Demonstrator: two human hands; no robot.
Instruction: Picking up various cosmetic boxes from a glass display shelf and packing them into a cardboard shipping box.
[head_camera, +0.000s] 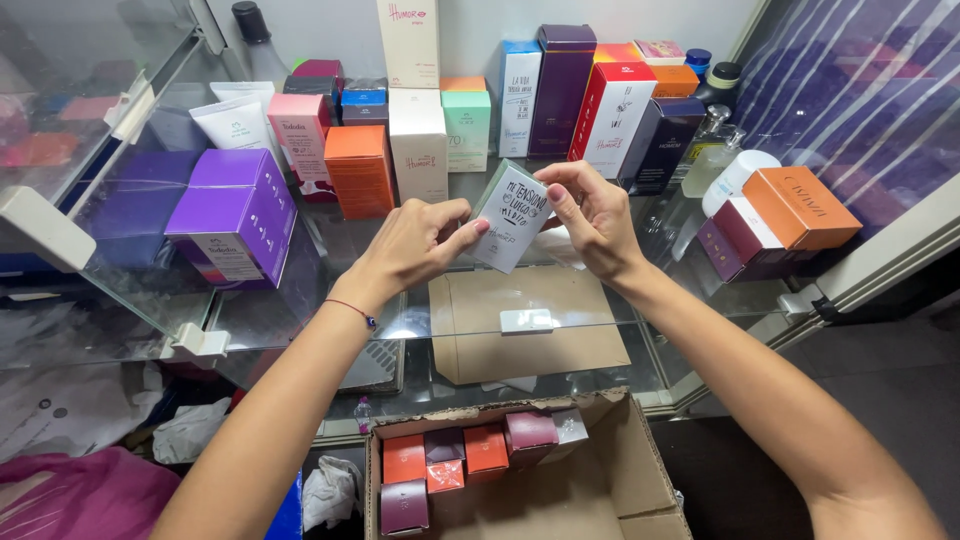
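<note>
The fingers (470, 226) of the left hand (415, 245) pinch the lower left edge of a small pale grey-green carton (510, 217), while the right hand (592, 213) closes its thumb and fingertips on the carton's upper right edge, so both hands grip it between them above the glass shelf (300, 300). The carton is a slim upright box, tilted a little to the right, with bold dark lettering on its front face and a small pink mark near the bottom. Both wrists are bent inward, the forearms reaching up from the lower corners of the view; a thin red cord bracelet (352, 310) circles the left wrist. Just behind the carton stand a tall white box (418, 145) and an orange box (359, 170), with a mint box (467, 125), a deep purple box (562, 90) and a red-and-white box (611, 112) ranged along the back. To the left lies a shrink-wrapped purple package (238, 212); to the right, an orange box (802, 207) lies atop a maroon one. Below the shelf, an open cardboard carton (640, 480) holds small red, orange and plum boxes (470, 455) in rows.
</note>
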